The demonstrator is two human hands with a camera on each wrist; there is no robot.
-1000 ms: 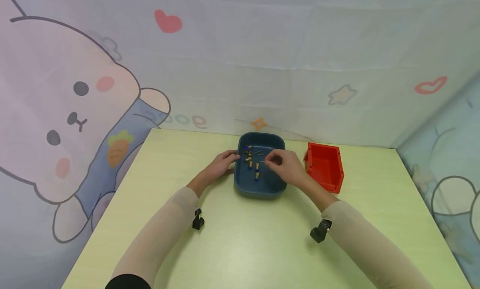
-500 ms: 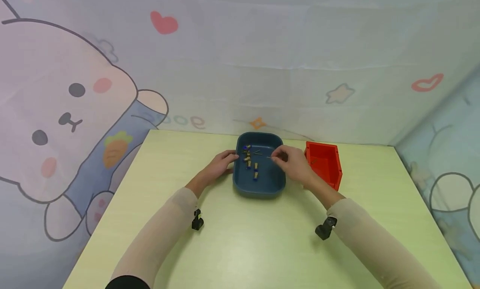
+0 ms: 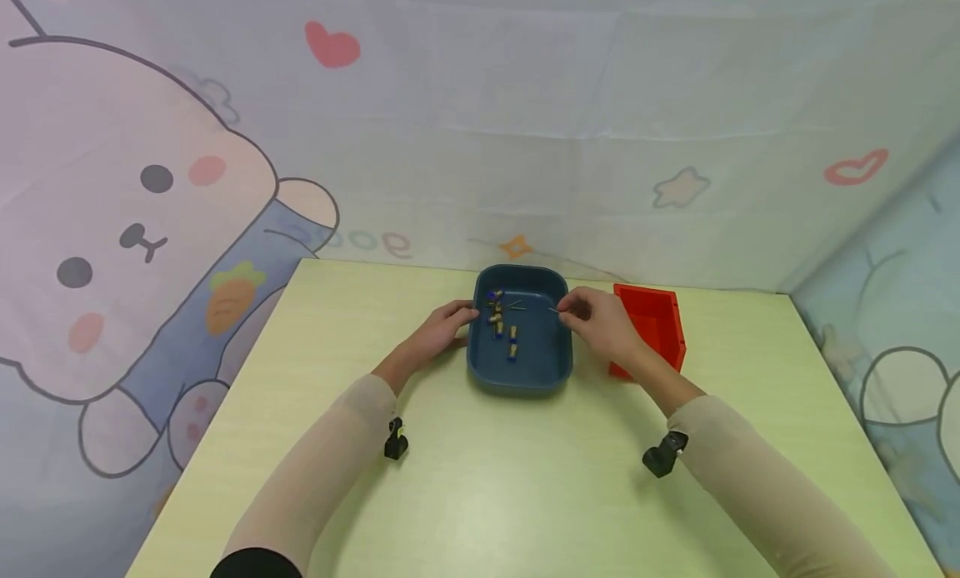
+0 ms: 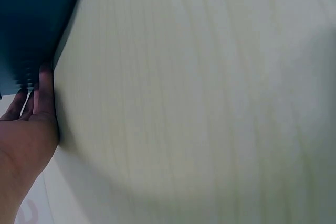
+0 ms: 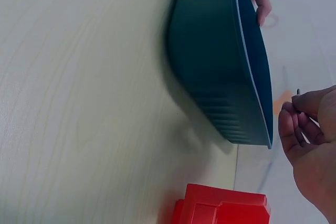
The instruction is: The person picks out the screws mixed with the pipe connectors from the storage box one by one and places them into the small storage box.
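Observation:
My left hand (image 3: 435,332) grips the left rim of a dark blue plastic bin (image 3: 521,382), with fingers along its outer wall. In the left wrist view, fingers (image 4: 46,90) lie against that wall. My right hand (image 3: 603,324) is at the bin's right rim, pinching a thin metal pin (image 3: 552,310) between thumb and fingertips. Only the pin's tip shows in the right wrist view. Inside the bin lie several brass-coloured fittings with blue ends (image 3: 513,335) and a few thin pins (image 3: 517,308), mostly towards the left.
A red plastic bin (image 3: 666,316) stands right of the blue one, partly hidden by my right hand and forearm. Both bins are on a pale wooden table (image 3: 480,486). A printed cloth (image 3: 525,103) hangs behind the table's back edge.
My right hand has moved right and slightly back with the pin, from over the bin's middle to its right rim. My left hand stays at the left rim.

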